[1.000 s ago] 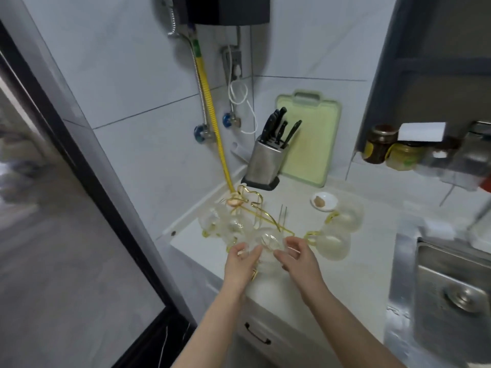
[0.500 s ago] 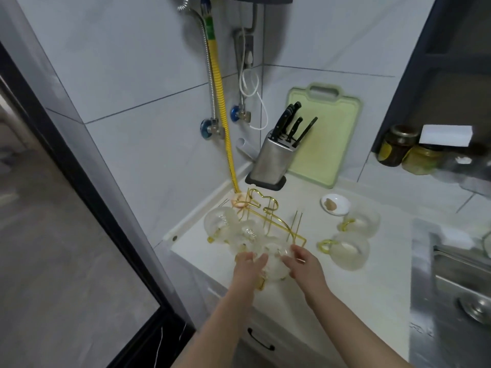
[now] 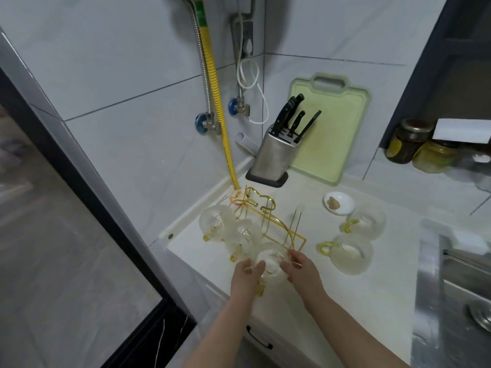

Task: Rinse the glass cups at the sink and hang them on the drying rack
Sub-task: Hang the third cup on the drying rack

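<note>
White desk [image 3: 358, 288]: both hands, left [image 3: 245, 274] and right [image 3: 303, 272], clasp a glass cup [image 3: 271, 261] at the gold rack [image 3: 268, 221]; hanging step, next needs hooking it.

Rack [image 3: 268, 221] is gold wire; the cups on it [image 3: 216, 220] are clear, dimpled glass w/ yellow handles, same as the two cups [image 3: 349, 257] nearer the sink-side edge of the counter [image 3: 358, 301], which is off-white. By the back edge: pale green board [image 3: 334, 134], steel knife block [image 3: 275, 155] w/ black handles & black base, white dish [image 3: 342, 201] w/ a tan bit in it, amber-yellow jars [image 3: 406, 142] w/ a brown lid. Hose [image 3: 218, 102] is yellow w/ a green top, walls are pale grey tile, sink [image 3: 457, 282] is grey steel.
</note>
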